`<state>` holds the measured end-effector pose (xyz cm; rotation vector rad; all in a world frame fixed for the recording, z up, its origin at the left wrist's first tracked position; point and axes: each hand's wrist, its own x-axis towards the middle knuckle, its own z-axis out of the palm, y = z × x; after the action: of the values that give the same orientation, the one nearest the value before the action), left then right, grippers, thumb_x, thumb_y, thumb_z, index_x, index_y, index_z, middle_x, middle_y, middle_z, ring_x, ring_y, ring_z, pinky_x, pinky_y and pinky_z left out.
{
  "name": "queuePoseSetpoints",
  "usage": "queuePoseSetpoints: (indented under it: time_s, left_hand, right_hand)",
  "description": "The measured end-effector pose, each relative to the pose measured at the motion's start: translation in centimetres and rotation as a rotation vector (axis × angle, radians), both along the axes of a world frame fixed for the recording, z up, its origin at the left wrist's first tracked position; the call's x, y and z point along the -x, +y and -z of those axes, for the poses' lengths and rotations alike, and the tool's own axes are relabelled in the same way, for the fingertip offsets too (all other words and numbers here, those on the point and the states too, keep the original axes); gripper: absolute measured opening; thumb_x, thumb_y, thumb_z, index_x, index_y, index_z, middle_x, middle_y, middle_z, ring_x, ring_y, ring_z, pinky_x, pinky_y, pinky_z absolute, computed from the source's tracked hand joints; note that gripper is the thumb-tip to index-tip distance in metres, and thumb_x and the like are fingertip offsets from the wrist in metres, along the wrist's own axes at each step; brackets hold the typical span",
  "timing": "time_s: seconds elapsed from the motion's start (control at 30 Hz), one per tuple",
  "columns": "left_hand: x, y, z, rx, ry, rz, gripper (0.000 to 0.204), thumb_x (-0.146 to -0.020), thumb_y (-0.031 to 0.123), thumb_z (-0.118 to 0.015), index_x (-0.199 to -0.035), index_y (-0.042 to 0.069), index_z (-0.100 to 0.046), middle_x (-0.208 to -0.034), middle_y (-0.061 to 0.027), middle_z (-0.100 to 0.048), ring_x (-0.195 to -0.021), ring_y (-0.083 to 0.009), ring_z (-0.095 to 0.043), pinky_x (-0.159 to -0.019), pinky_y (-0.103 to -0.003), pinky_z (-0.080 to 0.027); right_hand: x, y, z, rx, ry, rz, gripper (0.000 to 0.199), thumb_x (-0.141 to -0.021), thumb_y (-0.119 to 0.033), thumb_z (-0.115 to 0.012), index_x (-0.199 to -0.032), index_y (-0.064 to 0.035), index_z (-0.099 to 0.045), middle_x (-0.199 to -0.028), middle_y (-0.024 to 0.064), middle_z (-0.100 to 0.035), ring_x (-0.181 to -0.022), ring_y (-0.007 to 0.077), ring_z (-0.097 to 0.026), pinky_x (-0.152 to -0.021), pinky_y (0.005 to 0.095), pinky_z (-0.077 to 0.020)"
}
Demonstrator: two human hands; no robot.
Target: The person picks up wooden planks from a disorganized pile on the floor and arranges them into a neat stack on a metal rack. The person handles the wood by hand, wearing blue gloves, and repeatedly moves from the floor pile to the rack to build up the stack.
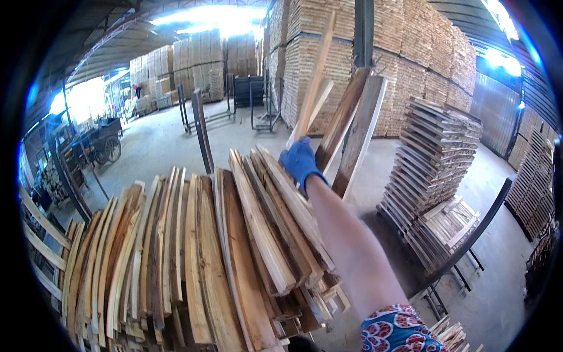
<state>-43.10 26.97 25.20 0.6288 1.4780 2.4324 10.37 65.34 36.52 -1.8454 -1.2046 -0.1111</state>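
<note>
Place: a lumber warehouse (246, 132), this!
Wood: plank stacks (425, 53) tower (what a wall!)
Roof: bare metal sheeting (460, 17) overhead!

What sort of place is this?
Likely a sawmill or lumber storage shed: rough boards lie side by side in the foreground, a layered stack of slats stands to the right, and tall blocks of stacked timber rise behind.

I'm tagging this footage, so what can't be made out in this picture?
In the head view:
Left hand: hidden or outside the frame.
Wooden slat: lower end hidden by the gloved right hand.
Patterned sleeve: cut off by the lower edge.
Distant red shape: too small to identify.
</note>
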Motion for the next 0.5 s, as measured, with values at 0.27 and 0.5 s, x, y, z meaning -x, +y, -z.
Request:
queuePoseSetpoints:
  time_s: [0.27,0.5]
  left_hand:
    - [4.5,-1.2,3.6,-0.051,-0.011,0.2,0.031,-0.093,0.023,-0.044,-0.114,0.003,-0.054,-0.099,-0.0101,-0.06,-0.088,-0.0205,-0.057,-0.078,-0.033,-0.049]
    - [0.4,-2.7,3.0,0.077,-0.036,0.044,0.038,-0.092,0.024,-0.045,-0.121,0.0,-0.05,-0.112,-0.0141,-0.058,-0.098,-0.0261,-0.057,-0.086,-0.034,-0.048]
  right_hand:
    - [6.0,-1.4,-4.2,0.376,-0.967,-0.3,0.02,-0.077,-0.019,-0.052,-0.081,-0.0102,-0.07,-0.086,0.014,-0.066,-0.081,0.0314,-0.064,-0.064,0.0485,-0.0481]
    - [-1.5,7.5,-2.9,0.312,-1.385,0.011,0.032,-0.078,-0.022,-0.046,-0.101,-0.0136,-0.067,-0.12,0.0128,-0.056,-0.122,0.027,-0.042,-0.101,0.0586,-0.017]
